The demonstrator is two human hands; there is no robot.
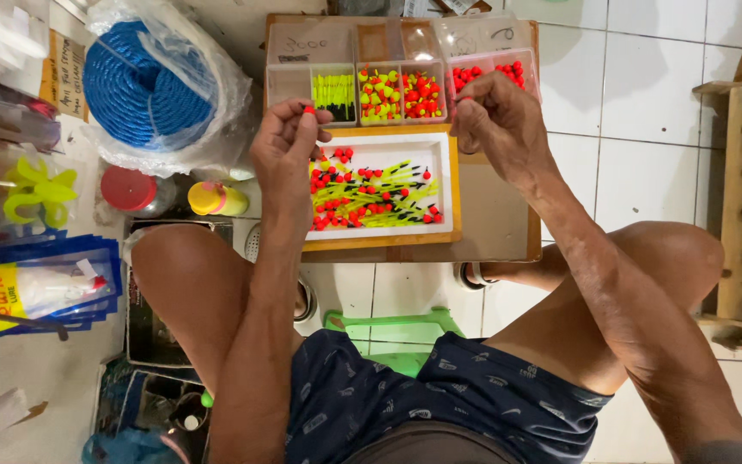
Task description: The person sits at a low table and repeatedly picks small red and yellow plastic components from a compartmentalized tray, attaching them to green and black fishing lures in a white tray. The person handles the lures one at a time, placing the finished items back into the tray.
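Red bead (308, 109) – left hand (285, 150) pinching, right hand (495, 120) closed, 1 white tray (444, 185)

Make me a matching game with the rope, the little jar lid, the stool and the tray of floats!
Things:
1. rope coil
2. jar lid
3. stool
4. tray rim

Colours:
A. green
B. orange
C. blue
D. red

Pairs: 1-C, 2-D, 3-A, 4-B. The left hand pinches a small red bead above the tray.
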